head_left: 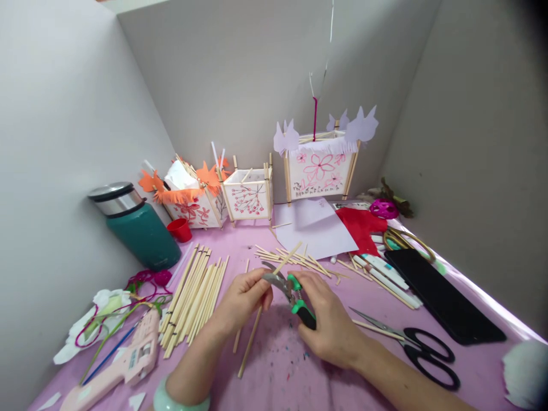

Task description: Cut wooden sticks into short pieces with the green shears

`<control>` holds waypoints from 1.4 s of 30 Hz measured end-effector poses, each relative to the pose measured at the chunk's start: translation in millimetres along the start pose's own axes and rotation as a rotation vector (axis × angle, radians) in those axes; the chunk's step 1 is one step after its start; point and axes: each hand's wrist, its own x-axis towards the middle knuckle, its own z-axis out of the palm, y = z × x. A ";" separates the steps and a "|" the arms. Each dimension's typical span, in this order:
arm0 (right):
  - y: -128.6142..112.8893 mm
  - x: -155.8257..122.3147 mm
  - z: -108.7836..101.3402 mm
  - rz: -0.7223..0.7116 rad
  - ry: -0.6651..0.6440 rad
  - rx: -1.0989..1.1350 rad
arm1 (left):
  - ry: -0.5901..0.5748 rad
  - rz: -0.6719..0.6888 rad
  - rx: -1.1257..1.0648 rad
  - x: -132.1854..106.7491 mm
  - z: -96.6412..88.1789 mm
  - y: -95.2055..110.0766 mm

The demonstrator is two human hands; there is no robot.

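Left hand: grip pinched on stick, held above bench. Right hand: grip wrapped round cutters, blades parted. Stick's long axis slants near-left to far-right, crossing the left-pointing blades just beyond the left fingertips. Left hand nearer the blade tips. Can't tell if blades touch stick.

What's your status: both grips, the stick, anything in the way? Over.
Left grip closed on thin stick. Right grip around green-handled pruners. Stick at the blades. Loose sticks just beyond, apparently not blocking.
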 end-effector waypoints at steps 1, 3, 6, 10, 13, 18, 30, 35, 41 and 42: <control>0.6 -0.2 0.3 0.001 -0.001 -0.003 | 0.005 0.017 0.021 -0.2 -0.2 -0.6; 1.3 -0.3 0.3 0.005 -0.001 -0.010 | 0.021 0.050 0.076 -0.7 -0.3 -1.0; 0.1 0.7 -0.6 0.012 -0.006 -0.017 | 0.030 0.068 0.136 -1.7 -0.2 0.2; -4.8 2.9 -3.3 0.023 -0.013 0.000 | 0.046 0.075 0.156 -2.6 1.1 3.4; -7.7 3.9 -5.2 0.029 -0.019 0.010 | 0.072 0.078 0.180 -2.7 1.9 4.0; -10.6 4.2 -6.6 0.060 -0.026 -0.008 | 0.094 0.078 0.205 -2.6 3.1 2.5; -6.7 5.3 -3.0 0.051 -0.018 -0.063 | 0.136 0.077 0.120 0.0 1.0 0.9; -1.9 1.3 -2.5 0.036 -0.021 -0.070 | 0.084 0.009 -0.006 -0.4 4.5 4.9; -3.0 1.4 -2.8 0.046 -0.014 -0.053 | 0.094 0.026 -0.049 1.7 5.6 2.2; -3.4 1.7 -3.0 0.049 -0.014 -0.052 | 0.096 0.033 -0.045 1.9 5.4 1.5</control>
